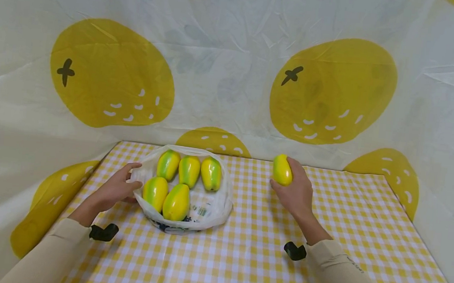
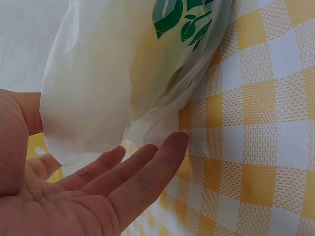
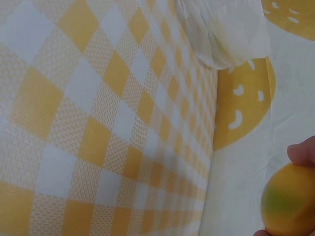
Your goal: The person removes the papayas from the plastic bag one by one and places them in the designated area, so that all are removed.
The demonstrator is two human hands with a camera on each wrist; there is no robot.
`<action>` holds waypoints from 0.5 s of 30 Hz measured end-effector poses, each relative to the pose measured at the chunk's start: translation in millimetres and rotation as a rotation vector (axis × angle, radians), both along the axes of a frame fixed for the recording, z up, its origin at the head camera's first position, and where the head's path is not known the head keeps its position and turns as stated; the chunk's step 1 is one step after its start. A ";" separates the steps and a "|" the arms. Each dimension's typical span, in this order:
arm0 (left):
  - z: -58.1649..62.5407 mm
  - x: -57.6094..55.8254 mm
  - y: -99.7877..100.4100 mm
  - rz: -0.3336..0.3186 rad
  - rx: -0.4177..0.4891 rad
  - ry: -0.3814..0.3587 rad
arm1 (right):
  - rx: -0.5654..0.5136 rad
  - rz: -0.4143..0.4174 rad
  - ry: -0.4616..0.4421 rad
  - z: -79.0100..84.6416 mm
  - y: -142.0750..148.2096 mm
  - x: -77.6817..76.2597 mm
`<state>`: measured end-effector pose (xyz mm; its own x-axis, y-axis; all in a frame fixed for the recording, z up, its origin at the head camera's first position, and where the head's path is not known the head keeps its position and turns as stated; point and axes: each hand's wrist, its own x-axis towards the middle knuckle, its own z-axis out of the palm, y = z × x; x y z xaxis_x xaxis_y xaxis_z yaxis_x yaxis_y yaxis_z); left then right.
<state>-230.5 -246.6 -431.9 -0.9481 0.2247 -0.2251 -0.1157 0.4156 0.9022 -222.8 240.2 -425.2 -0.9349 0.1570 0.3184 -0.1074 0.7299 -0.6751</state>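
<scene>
In the head view, a white plastic bag (image 1: pixel 225 205) stands with its mouth wide, and several glossy yellow-green papayas (image 1: pixel 177 202) lie inside. My left hand (image 1: pixel 117 189) holds the bag's left rim, thumb over the edge. The left wrist view shows that hand's fingers (image 2: pixel 140 177) outside the bag (image 2: pixel 88 88), beneath its wall. Out to the right, above the tablecloth, my right hand (image 1: pixel 297 189) grips another papaya (image 1: pixel 282 170) between thumb and fingers. Part of this papaya (image 3: pixel 287 201) shows at the right edge of the right wrist view.
A yellow-and-white checked cloth (image 1: pixel 248 262) covers the table. Behind it hangs a pale curtain (image 1: pixel 226 68) printed with large yellow fruit. Dark wrist-camera mounts (image 1: pixel 104 232) sit beside both sleeves.
</scene>
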 end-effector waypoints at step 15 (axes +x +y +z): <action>-1.0 -1.5 -1.2 0.003 -0.008 0.007 | 0.015 -0.012 0.028 -4.4 14.0 -5.1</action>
<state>-231.9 -247.9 -432.9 -0.9503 0.2201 -0.2202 -0.1106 0.4226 0.8996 -228.0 254.2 -429.6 -0.9237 0.1633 0.3466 -0.1169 0.7415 -0.6607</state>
